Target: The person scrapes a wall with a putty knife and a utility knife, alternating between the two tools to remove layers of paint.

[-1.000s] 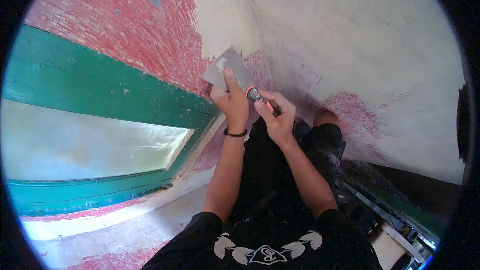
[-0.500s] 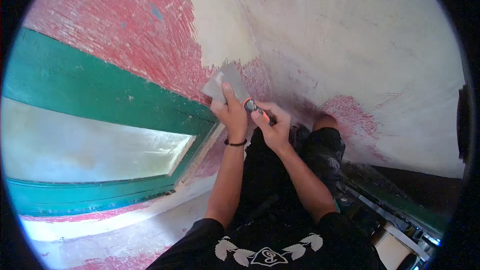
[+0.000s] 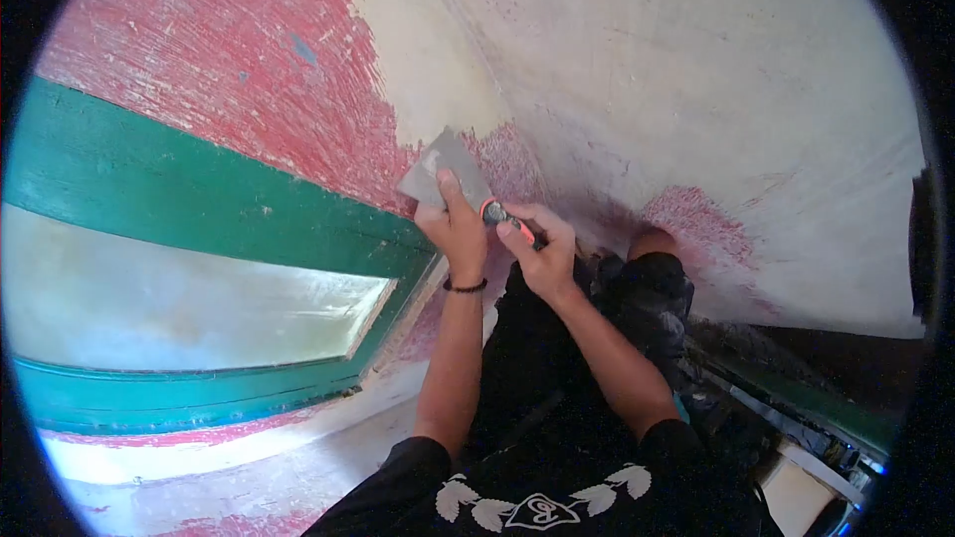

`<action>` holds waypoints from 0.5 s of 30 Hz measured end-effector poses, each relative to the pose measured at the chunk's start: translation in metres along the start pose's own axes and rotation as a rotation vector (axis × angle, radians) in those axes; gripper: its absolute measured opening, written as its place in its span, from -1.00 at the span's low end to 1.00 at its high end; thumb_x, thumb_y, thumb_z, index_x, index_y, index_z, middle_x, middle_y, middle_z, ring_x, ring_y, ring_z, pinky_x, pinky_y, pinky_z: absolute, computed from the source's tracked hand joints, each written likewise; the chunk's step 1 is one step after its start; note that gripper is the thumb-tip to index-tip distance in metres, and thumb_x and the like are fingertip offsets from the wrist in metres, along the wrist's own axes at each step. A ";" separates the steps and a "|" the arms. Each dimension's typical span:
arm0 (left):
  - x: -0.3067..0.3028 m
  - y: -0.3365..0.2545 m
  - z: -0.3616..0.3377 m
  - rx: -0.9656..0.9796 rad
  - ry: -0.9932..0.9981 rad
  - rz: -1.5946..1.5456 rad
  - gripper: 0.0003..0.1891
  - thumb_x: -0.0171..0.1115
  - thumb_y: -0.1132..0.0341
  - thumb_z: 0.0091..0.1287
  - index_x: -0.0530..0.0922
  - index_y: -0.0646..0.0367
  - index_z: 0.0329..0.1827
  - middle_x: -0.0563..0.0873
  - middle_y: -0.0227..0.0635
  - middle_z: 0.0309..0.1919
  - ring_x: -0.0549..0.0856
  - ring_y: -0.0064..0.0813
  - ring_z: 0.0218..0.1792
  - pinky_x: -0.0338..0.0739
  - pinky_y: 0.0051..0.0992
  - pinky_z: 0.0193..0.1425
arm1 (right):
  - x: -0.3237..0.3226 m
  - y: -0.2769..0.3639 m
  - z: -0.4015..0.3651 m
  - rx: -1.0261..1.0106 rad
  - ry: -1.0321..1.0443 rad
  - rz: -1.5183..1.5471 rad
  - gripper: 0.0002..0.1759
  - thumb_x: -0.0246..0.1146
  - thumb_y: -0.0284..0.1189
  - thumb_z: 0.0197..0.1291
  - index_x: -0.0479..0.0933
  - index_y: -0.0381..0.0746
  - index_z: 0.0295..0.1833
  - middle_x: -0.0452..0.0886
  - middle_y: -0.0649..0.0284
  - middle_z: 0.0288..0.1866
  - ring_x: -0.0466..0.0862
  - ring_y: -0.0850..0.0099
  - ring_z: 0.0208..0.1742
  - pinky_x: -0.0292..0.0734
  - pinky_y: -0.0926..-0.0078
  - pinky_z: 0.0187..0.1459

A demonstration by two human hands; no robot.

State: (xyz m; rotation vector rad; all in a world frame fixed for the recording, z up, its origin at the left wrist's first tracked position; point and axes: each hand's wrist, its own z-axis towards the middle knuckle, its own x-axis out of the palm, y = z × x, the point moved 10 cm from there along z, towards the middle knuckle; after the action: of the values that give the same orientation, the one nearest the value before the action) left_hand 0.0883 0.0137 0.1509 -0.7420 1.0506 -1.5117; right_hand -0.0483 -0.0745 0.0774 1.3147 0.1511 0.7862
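Note:
A wide metal scraper [image 3: 448, 167] with an orange and black handle lies across both hands, close in front of the wall. My left hand [image 3: 460, 234] is closed on the blade, its thumb pressed flat on the metal face; a dark bead bracelet circles that wrist. Gripped in my right hand [image 3: 545, 257] is the handle, thumb along its side. Pale smears mark the blade. Its far edge overlaps the border of flaking red paint [image 3: 229, 70] and a smooth cream patch [image 3: 428, 50].
A green frame [image 3: 199, 199] with a pale panel [image 3: 189, 288] stands at left. Whitish wall [image 3: 696, 70] spreads to the right, with a red scraped patch [image 3: 701, 224]. My bent knee [image 3: 652, 242] is near the wall. Dark clutter and a pale box [image 3: 796, 497] sit lower right.
The view has shifted slightly, so the wall and green frame sit a little differently. Both hands keep the same hold on the scraper, with hardly any movement.

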 end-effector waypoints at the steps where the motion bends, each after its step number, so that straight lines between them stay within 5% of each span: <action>1: 0.001 0.002 0.000 -0.021 0.030 0.027 -0.60 0.09 0.20 0.57 0.61 0.49 -0.16 0.71 -0.32 -0.37 0.59 -0.60 -0.35 0.49 -0.47 -0.29 | 0.000 -0.004 0.002 0.051 0.003 0.043 -0.68 0.40 -0.43 0.26 0.63 -0.39 0.05 0.72 0.25 -0.18 0.62 0.60 -0.17 0.53 0.58 -0.09; 15: 0.004 -0.005 -0.002 -0.010 -0.037 -0.057 -0.59 0.11 0.18 0.56 0.62 0.50 -0.07 0.74 -0.23 -0.26 0.64 -0.52 -0.28 0.53 -0.42 -0.20 | -0.002 0.014 0.007 -0.009 -0.001 0.007 -0.71 0.39 -0.44 0.26 0.65 -0.38 0.03 0.73 0.26 -0.19 0.64 0.60 -0.19 0.54 0.59 -0.12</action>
State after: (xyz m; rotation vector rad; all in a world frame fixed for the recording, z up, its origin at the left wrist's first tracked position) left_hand 0.0843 0.0105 0.1541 -0.8097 1.0178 -1.5366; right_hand -0.0523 -0.0808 0.0915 1.3080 0.1417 0.7914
